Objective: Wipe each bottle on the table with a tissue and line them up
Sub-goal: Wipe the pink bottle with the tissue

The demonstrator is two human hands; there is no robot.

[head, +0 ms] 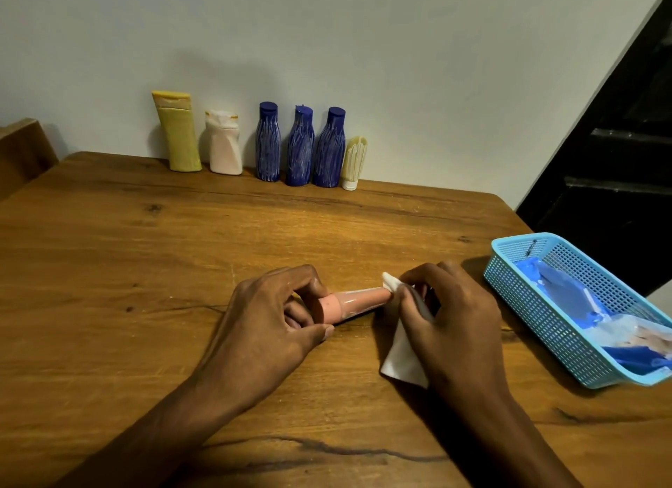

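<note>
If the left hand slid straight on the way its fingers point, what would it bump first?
Probably the right hand with the tissue: the left hand points right along the pink tube in its grip.

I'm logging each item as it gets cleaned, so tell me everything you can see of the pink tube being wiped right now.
The pink tube is a small salmon-pink squeeze tube of glossy plastic, with a wide matte cap in the same colour. It tapers from the cap toward the far end. It lies roughly level just above the wooden table, cap pointing left. The left hand pinches the cap end, and the right hand presses a white tissue around the narrow end, which is hidden. No label text is readable.
</note>
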